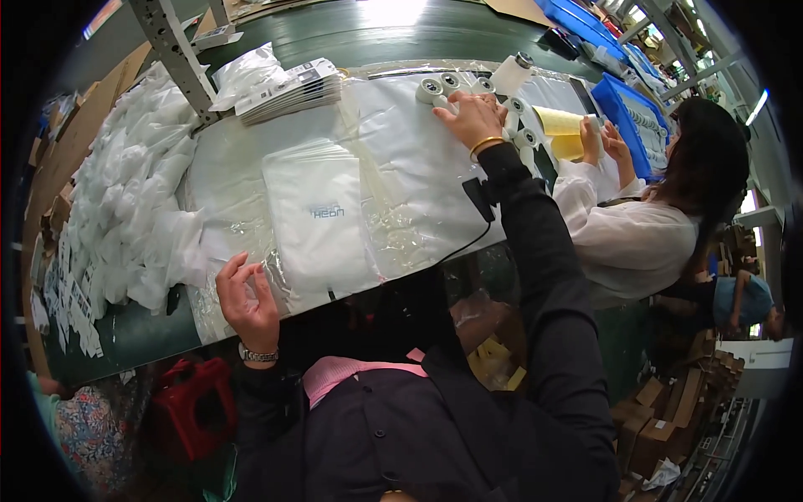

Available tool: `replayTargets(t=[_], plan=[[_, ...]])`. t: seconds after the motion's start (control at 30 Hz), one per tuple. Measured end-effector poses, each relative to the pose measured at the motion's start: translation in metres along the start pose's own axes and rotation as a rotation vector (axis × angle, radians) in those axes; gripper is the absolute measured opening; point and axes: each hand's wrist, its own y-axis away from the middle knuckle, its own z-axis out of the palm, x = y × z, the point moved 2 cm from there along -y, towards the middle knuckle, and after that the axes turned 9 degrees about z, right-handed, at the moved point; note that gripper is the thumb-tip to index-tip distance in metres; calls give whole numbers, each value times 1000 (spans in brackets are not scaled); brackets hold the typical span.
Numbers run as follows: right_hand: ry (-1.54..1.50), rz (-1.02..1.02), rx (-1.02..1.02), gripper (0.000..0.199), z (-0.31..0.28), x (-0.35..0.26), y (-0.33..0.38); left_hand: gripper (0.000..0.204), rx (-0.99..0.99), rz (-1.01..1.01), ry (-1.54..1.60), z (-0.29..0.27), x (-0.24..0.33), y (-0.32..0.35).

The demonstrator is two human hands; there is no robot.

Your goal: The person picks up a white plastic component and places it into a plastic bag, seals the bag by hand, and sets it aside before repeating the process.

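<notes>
At the far middle of the covered table, my right hand (475,120) has its fingers bent round one of several small white cylindrical devices with round dark-ringed ends; the grip is partly hidden. More such white cylinders (430,89) lie close about it. My left hand (248,305) hovers by the table's near edge, palm up with fingers loosely curled and apart, holding nothing. To its right lies a stack of frosted white plastic bags (318,222) with blue print. Behind the bags sits a pile of white printed leaflets (288,89).
A heap of translucent bags (138,192) covers the left side beside a metal post (171,58). On the right, a co-worker (644,217) handles something beside a yellow roll (559,122) and a blue tray (631,125) of white cylinders. A red stool (194,410) stands below.
</notes>
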Motion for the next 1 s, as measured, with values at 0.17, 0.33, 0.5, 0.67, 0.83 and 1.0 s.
replayTargets(t=[0.17, 0.33, 0.5, 0.67, 0.83, 1.0], plan=[[213, 21, -136, 52, 15, 0, -22, 8, -26, -8, -29, 3, -3, 3], [127, -146, -288, 39, -4, -20, 6, 8, -19, 41, -101, 4, -4, 6], [-120, -470, -389, 38, -18, -6, 59, 7, -19, 69, -120, 7, -1, 1], [-147, -836, -103, 31, -56, -13, 103, 8, -41, 92, -110, 6, 2, 3], [-290, -622, 3, 31, -52, -8, 139, 10, -62, 139, -47, 13, 6, 2], [-387, -326, 34, 46, -46, -36, 192, 19, -107, 246, -46, 3, 8, 5]])
